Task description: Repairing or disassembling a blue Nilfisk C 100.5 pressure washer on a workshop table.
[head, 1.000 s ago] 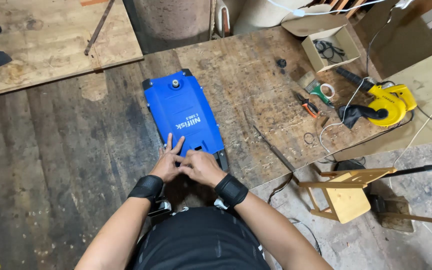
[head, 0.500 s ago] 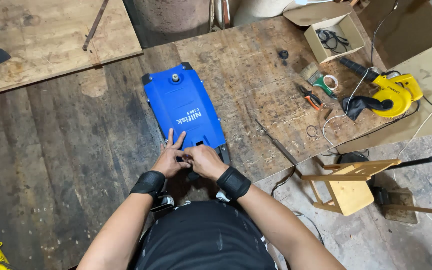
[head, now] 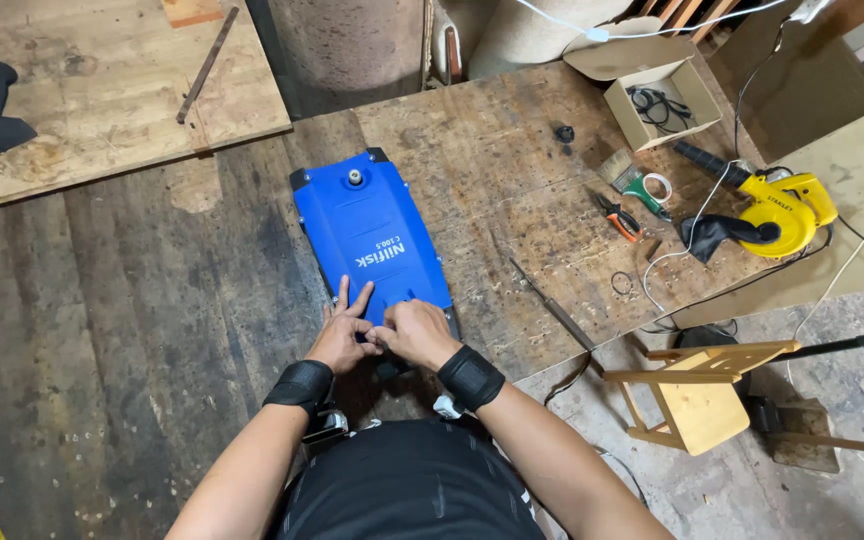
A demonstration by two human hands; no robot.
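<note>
Overhead view of a dark, worn wooden worktop (head: 132, 300) on which a blue plastic machine housing, flat and roughly rectangular (head: 372, 235), lies near the centre. Its long axis runs from about 5 o'clock, the end nearest the person, to about 11 o'clock, where a small metal fitting (head: 355, 178) marks the far, narrower end that points away from the body. Both hands meet at the near end of the housing. The left hand (head: 340, 338) rests on the blue surface with its fingers spread apart and flat, two of them pointing toward 12 o'clock. The right hand (head: 414, 330) lies just beside it at 3 o'clock, its fingers curled together over the lower edge; whether they pinch a small part cannot be told. The hands touch one another, and neither is clearly nearer the housing. Both wrists carry black bands (head: 470, 376). Well apart, toward 2 o'clock on the worktop, lie orange-handled pliers (head: 618, 217), an open cardboard box (head: 660, 100) and a yellow electric blower with a black nozzle (head: 777, 210). A thin metal rod (head: 550, 303) lies at 3 o'clock, and a pale wooden stool (head: 697, 395) stands off the worktop's edge at 4 o'clock.
</note>
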